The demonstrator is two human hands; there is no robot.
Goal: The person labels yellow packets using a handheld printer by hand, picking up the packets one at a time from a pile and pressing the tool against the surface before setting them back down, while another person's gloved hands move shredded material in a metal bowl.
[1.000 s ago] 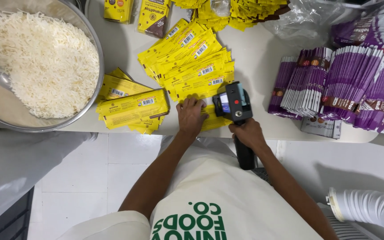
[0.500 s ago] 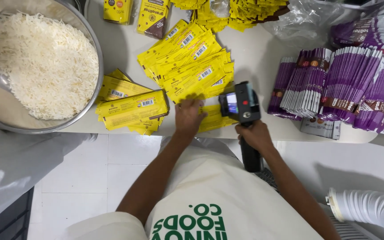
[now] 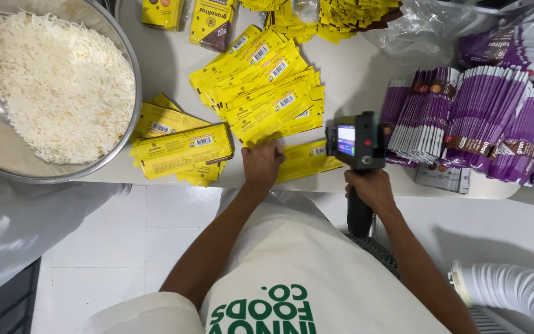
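At the near edge of the table (image 3: 156,74), the left hand (image 3: 261,164) pins a yellow pouch (image 3: 307,159) flat while the right hand (image 3: 372,188) wraps closed around a handheld printer (image 3: 356,145).

The pouch's long axis runs left to right, slightly tilted, its right end toward the printer. If the flat fingers ease off, the pouch could skid and any mark would likely smear or land crooked.

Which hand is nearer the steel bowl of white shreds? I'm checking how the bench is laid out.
Left. The left hand rests on yellow packets right of the bowl; the right hand, holding the black handheld device, is farther right.
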